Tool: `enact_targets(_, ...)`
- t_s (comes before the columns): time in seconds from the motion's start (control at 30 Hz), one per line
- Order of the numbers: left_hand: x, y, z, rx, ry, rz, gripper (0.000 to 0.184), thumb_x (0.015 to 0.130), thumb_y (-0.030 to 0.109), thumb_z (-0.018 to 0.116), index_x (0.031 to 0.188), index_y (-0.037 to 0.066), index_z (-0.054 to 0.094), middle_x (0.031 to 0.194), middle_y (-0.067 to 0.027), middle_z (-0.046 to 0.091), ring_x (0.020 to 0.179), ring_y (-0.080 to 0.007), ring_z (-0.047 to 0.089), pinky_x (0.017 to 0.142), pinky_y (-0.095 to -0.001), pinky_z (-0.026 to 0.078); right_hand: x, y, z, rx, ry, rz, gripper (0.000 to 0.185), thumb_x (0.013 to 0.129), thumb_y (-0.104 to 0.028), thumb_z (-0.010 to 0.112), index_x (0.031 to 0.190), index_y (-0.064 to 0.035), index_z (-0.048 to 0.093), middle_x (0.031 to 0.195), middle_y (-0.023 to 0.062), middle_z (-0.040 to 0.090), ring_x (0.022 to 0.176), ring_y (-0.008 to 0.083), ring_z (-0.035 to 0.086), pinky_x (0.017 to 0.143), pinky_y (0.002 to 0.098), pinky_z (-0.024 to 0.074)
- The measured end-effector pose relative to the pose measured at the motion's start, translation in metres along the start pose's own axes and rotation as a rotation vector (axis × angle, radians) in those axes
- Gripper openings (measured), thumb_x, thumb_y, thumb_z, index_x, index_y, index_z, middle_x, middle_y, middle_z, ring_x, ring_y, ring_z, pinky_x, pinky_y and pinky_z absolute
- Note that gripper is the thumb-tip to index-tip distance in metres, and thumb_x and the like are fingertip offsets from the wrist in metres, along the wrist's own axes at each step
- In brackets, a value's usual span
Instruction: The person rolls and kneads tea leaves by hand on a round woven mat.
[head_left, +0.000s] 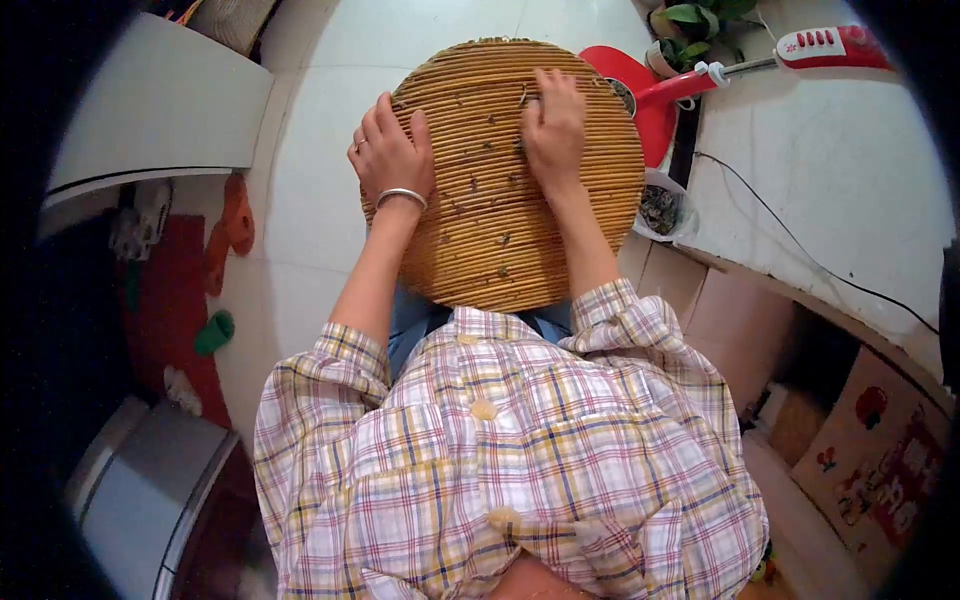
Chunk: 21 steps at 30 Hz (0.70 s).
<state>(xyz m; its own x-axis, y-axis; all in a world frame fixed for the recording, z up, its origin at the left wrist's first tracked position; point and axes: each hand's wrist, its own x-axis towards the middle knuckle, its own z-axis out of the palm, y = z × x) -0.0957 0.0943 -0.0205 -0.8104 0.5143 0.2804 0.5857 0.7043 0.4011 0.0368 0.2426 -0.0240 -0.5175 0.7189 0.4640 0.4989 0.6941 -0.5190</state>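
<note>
Round slatted board (470, 245): it lies in front of me, golden-brown slats running side to side; its near edge overlaps my blue trousers (406, 318), so I judge that it rests over my lap.
Left hand (393, 155): spread on the board at its left edge, fingers extended, apparently steadying it; I wear a metal bangle (402, 196) at the wrist.
Right hand (556, 130): right of the board's centre, towards the far edge, fingers bent down against the slats; I cannot tell whether this grip is pinching anything.
Dark bits (503, 239): small and scattered, mostly down the board's middle, from the far part to close by the near edge.
Container (687, 222): white, just beyond the board's right edge, holding dark scraps (657, 208).
Done: the slats beside my left wrist look mostly bare; whether those scraps came off the board, I cannot tell.
Left: many dark bits remain among the slats, so I judge the work unfinished.
</note>
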Motion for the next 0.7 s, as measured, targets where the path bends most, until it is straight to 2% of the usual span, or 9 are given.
enact_targets(0.07, 0.002, 0.001, -0.002, -0.008, -0.06, -0.028, 0.053, 0.097, 0.044, 0.043, 0.138, 0.009, 0.044, 0.133, -0.0135, 0.052, 0.121, -0.0335, 0.049, 0.103, -0.0479, 0.034, -0.004, -0.014, 0.003, 0.114, -0.095, -0.197, 0.039, 0.088, -0.013, 0.056, 0.126, -0.0039, 0.056, 0.132, 0.0209, 0.053, 0.13, 0.0392, 0.043, 0.112, 0.0509, 0.0284)
enact_targets(0.1, 0.002, 0.001, -0.002, -0.004, -0.06, -0.031, 0.053, 0.097, 0.044, 0.043, 0.138, 0.009, 0.044, 0.133, -0.0135, 0.052, 0.121, -0.0335, 0.049, 0.103, -0.0479, 0.034, -0.009, -0.021, 0.0, 0.128, -0.089, -0.264, 0.034, 0.083, -0.007, 0.063, 0.117, -0.005, 0.062, 0.123, 0.017, 0.059, 0.123, 0.0364, 0.051, 0.108, 0.0468, 0.0366)
enact_targets(0.23, 0.001, -0.002, 0.002, -0.016, 0.004, -0.003, 0.052, 0.097, 0.043, 0.045, 0.136, 0.009, 0.045, 0.131, -0.0125, 0.053, 0.12, -0.0312, 0.05, 0.102, -0.0472, 0.035, -0.046, -0.022, -0.028, 0.328, -0.219, -0.328, 0.033, 0.075, 0.005, 0.065, 0.106, -0.0048, 0.067, 0.109, 0.0112, 0.065, 0.111, 0.0315, 0.059, 0.096, 0.0423, 0.0471)
enact_targets(0.33, 0.0, -0.002, 0.001, -0.013, 0.012, 0.006, 0.051, 0.097, 0.043, 0.045, 0.136, 0.01, 0.046, 0.13, -0.012, 0.053, 0.119, -0.0311, 0.05, 0.102, -0.0471, 0.035, -0.072, -0.022, -0.048, 0.199, -0.23, -0.295, 0.036, 0.077, 0.001, 0.066, 0.112, -0.0055, 0.065, 0.115, 0.0131, 0.064, 0.114, 0.0334, 0.057, 0.099, 0.0452, 0.044)
enact_targets(0.37, 0.001, 0.0, 0.0, -0.031, 0.002, -0.001, 0.052, 0.097, 0.044, 0.044, 0.137, 0.01, 0.045, 0.133, -0.0126, 0.052, 0.12, -0.0329, 0.05, 0.102, -0.0478, 0.035, -0.078, -0.029, -0.054, 0.042, -0.255, -0.277, 0.042, 0.082, -0.011, 0.065, 0.123, -0.0051, 0.059, 0.128, 0.0148, 0.057, 0.123, 0.0353, 0.05, 0.104, 0.0485, 0.0377)
enact_targets(0.4, 0.001, 0.002, 0.0, -0.031, -0.006, -0.005, 0.052, 0.097, 0.044, 0.044, 0.137, 0.01, 0.045, 0.133, -0.0126, 0.052, 0.12, -0.0329, 0.05, 0.102, -0.0478, 0.035, -0.075, -0.035, -0.051, 0.04, -0.262, -0.273, 0.042, 0.082, -0.011, 0.065, 0.123, -0.0051, 0.059, 0.128, 0.0148, 0.057, 0.123, 0.0353, 0.05, 0.104, 0.0485, 0.0377)
enact_targets(0.47, 0.001, 0.001, 0.002, -0.058, 0.002, -0.004, 0.052, 0.097, 0.044, 0.045, 0.137, 0.01, 0.045, 0.133, -0.0122, 0.052, 0.121, -0.0326, 0.05, 0.102, -0.0477, 0.034, -0.064, -0.049, -0.036, -0.166, -0.219, -0.174, 0.052, 0.087, -0.025, 0.061, 0.133, -0.0037, 0.05, 0.139, 0.0154, 0.048, 0.132, 0.0363, 0.041, 0.109, 0.0505, 0.0309)
enact_targets(0.57, 0.002, 0.001, 0.001, -0.066, -0.008, 0.003, 0.052, 0.096, 0.044, 0.045, 0.136, 0.01, 0.045, 0.132, -0.0121, 0.053, 0.121, -0.0321, 0.05, 0.102, -0.0475, 0.034, -0.022, -0.044, 0.013, -0.234, -0.142, -0.25, 0.057, 0.089, -0.032, 0.058, 0.136, -0.0021, 0.047, 0.143, 0.0147, 0.045, 0.135, 0.0361, 0.036, 0.11, 0.0504, 0.029)
enact_targets(0.7, 0.003, 0.0, 0.007, -0.036, 0.022, -0.006, 0.052, 0.096, 0.044, 0.045, 0.136, 0.01, 0.046, 0.131, -0.012, 0.053, 0.121, -0.0317, 0.05, 0.103, -0.0476, 0.034, -0.041, -0.038, 0.004, -0.184, -0.243, -0.3, 0.057, 0.088, -0.032, 0.06, 0.137, -0.004, 0.048, 0.143, 0.0133, 0.045, 0.134, 0.0358, 0.038, 0.11, 0.0513, 0.0291)
